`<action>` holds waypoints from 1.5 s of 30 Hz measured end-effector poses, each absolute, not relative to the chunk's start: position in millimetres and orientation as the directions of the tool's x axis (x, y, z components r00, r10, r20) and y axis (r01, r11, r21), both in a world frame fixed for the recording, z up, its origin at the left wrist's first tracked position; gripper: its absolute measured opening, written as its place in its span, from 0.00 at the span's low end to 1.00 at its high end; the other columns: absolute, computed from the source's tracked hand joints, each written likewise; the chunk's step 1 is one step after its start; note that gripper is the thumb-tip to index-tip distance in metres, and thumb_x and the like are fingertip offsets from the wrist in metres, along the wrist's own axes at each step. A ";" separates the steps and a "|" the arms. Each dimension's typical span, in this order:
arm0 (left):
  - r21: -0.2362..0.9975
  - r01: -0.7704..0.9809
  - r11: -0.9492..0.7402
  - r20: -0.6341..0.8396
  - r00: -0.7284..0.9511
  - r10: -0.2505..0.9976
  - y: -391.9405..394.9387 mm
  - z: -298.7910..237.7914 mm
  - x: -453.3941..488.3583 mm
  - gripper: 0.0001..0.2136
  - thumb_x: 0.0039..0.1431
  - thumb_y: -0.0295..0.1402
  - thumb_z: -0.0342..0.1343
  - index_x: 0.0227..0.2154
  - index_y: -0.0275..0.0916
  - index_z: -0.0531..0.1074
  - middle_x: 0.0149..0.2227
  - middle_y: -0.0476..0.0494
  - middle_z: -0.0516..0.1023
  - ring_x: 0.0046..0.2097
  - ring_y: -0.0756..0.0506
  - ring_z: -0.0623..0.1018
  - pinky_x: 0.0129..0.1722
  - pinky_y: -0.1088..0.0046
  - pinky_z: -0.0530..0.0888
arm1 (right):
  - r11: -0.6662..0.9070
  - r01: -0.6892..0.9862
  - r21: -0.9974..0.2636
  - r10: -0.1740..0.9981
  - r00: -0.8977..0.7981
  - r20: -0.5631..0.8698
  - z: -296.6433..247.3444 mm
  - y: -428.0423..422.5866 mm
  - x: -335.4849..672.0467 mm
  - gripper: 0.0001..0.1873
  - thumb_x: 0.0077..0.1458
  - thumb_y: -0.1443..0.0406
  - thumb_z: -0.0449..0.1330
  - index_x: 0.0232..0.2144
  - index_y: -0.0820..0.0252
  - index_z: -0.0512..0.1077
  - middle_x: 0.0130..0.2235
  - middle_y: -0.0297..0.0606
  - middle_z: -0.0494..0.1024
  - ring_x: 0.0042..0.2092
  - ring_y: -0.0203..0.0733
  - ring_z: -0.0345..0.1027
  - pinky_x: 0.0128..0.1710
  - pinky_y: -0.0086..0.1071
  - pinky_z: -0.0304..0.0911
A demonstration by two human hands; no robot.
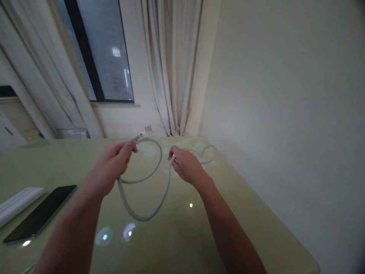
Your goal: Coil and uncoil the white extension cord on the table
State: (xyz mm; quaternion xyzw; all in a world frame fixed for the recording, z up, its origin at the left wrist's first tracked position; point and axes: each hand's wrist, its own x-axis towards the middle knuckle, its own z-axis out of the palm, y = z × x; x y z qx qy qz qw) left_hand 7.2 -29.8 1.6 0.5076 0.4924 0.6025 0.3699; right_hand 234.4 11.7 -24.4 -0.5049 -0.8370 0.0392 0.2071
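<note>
We hold the white round flexible cable pinched in both hands, left hand at nine o'clock, right hand at three, loop sagging toward six.

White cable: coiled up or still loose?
Loose, partly looped. The white cable hangs in one open loop between the left hand and right hand, with more trailing on the table behind.

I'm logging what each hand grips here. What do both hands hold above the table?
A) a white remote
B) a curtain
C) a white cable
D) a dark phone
C: the left hand and the right hand each pinch the white cable, which loops between them above the table.
</note>
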 end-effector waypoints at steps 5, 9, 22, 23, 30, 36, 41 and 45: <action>0.891 -0.381 -0.245 0.152 -0.258 0.954 -36.0 20.8 -6.6 0.15 0.74 0.27 0.46 0.30 0.36 0.71 0.18 0.58 0.52 0.15 0.56 0.49 0.12 0.84 0.54 | 0.523 0.779 -0.345 0.846 -0.427 0.318 -26.0 12.8 234.3 0.09 0.72 0.60 0.56 0.46 0.58 0.73 0.40 0.40 0.83 0.41 0.43 0.75 0.40 0.32 0.59; 0.758 -0.592 -0.273 0.130 -0.274 0.953 -37.4 27.0 -20.2 0.17 0.78 0.27 0.38 0.32 0.36 0.67 0.17 0.59 0.54 0.15 0.56 0.50 0.12 0.83 0.55 | 0.470 0.829 -0.303 0.879 -0.408 0.247 -31.2 11.2 232.7 0.14 0.71 0.55 0.58 0.47 0.59 0.73 0.43 0.43 0.84 0.44 0.46 0.78 0.39 0.34 0.61; 0.618 -0.592 -0.517 0.143 -0.562 0.815 -25.3 17.1 -38.0 0.20 0.73 0.20 0.36 0.22 0.38 0.50 0.17 0.59 0.48 0.16 0.57 0.49 0.15 0.81 0.51 | 0.502 0.862 -0.079 0.858 -0.484 0.171 -29.7 -17.2 210.3 0.16 0.73 0.60 0.50 0.46 0.60 0.76 0.42 0.50 0.85 0.44 0.56 0.82 0.39 0.42 0.72; 0.633 -0.594 -0.497 0.147 -0.538 0.830 -24.2 17.0 -36.3 0.20 0.73 0.20 0.38 0.22 0.39 0.51 0.17 0.59 0.48 0.16 0.57 0.49 0.15 0.82 0.50 | 0.502 0.860 -0.092 0.857 -0.482 0.182 -29.7 -17.8 209.1 0.16 0.74 0.61 0.49 0.47 0.60 0.75 0.42 0.49 0.85 0.43 0.56 0.82 0.38 0.41 0.72; 0.784 -0.585 -0.208 0.092 -0.223 0.970 -19.9 12.3 -20.6 0.17 0.75 0.22 0.41 0.27 0.38 0.63 0.18 0.61 0.52 0.14 0.57 0.51 0.12 0.81 0.48 | 0.493 0.853 -0.171 0.857 -0.442 0.265 -24.9 -15.8 210.8 0.14 0.74 0.60 0.50 0.54 0.57 0.70 0.47 0.45 0.84 0.44 0.52 0.80 0.38 0.38 0.68; 0.910 -0.411 -0.053 0.038 -0.046 0.998 -13.9 -6.6 -4.4 0.08 0.69 0.32 0.57 0.32 0.38 0.69 0.20 0.61 0.53 0.16 0.57 0.49 0.12 0.85 0.49 | 0.515 0.830 -0.216 0.821 -0.404 0.404 -19.4 -14.0 211.2 0.15 0.76 0.59 0.49 0.57 0.50 0.71 0.48 0.39 0.81 0.43 0.45 0.77 0.36 0.33 0.64; 0.971 -0.230 0.063 -0.027 0.154 0.988 -15.0 -16.4 11.5 0.23 0.64 0.56 0.58 0.33 0.38 0.70 0.21 0.59 0.54 0.18 0.57 0.48 0.14 0.84 0.49 | 0.489 0.855 -0.170 0.804 -0.367 0.468 -18.8 -13.9 212.9 0.19 0.76 0.58 0.48 0.62 0.43 0.71 0.48 0.38 0.77 0.40 0.40 0.74 0.37 0.32 0.64; 0.989 -0.135 0.052 -0.016 0.250 0.968 -20.9 -13.8 11.7 0.40 0.58 0.73 0.42 0.37 0.36 0.74 0.22 0.55 0.60 0.19 0.57 0.45 0.15 0.81 0.44 | 0.460 0.881 -0.111 0.798 -0.355 0.486 -16.6 -15.2 215.9 0.20 0.76 0.59 0.47 0.62 0.44 0.72 0.50 0.40 0.74 0.37 0.38 0.71 0.35 0.31 0.65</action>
